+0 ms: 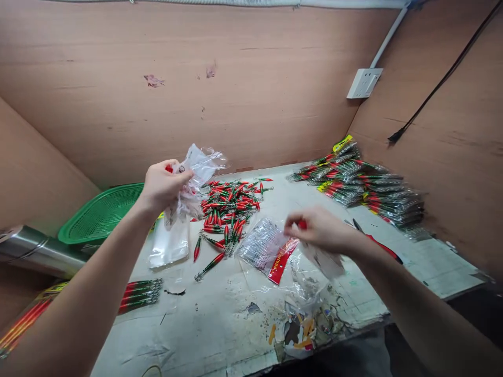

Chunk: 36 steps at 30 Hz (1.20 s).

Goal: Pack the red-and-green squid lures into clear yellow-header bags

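My left hand (165, 183), raised at the left, is closed around crumpled clear plastic bags (202, 162). My right hand (314, 230) is closed over the table, with a thin clear plastic bag (326, 262) hanging beneath its fingers. Just left of that hand, a clear packet (259, 243) with a red header card (283, 262) lies flat. Red and green squid jigs (231, 201) form a loose pile between my hands. Under my left hand rests a stack of flat clear bags (170, 243).
Packed jigs (357, 178) are heaped at the back right, with red-handled pliers (383, 247) nearby. A green basket (98, 214) and a metal cylinder (39, 248) stand left. More jigs (141, 293) lie by my left forearm. The table's front edge (298, 340) is worn.
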Each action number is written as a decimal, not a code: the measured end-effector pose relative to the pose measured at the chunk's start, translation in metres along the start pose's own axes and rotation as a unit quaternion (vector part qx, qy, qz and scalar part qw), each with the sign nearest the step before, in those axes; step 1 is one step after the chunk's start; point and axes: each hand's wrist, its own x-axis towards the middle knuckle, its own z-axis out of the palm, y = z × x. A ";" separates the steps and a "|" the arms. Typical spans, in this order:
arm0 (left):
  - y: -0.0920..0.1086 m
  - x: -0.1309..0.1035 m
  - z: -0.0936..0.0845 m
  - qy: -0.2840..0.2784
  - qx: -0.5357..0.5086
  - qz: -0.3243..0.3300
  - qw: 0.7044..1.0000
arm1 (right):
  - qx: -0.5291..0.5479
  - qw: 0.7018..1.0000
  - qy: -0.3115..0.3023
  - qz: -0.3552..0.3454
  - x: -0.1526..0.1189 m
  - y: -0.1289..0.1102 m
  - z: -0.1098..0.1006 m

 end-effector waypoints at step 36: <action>0.032 -0.131 0.053 -0.407 -0.064 0.081 0.907 | 0.198 0.963 0.183 -0.015 -0.024 -0.002 0.000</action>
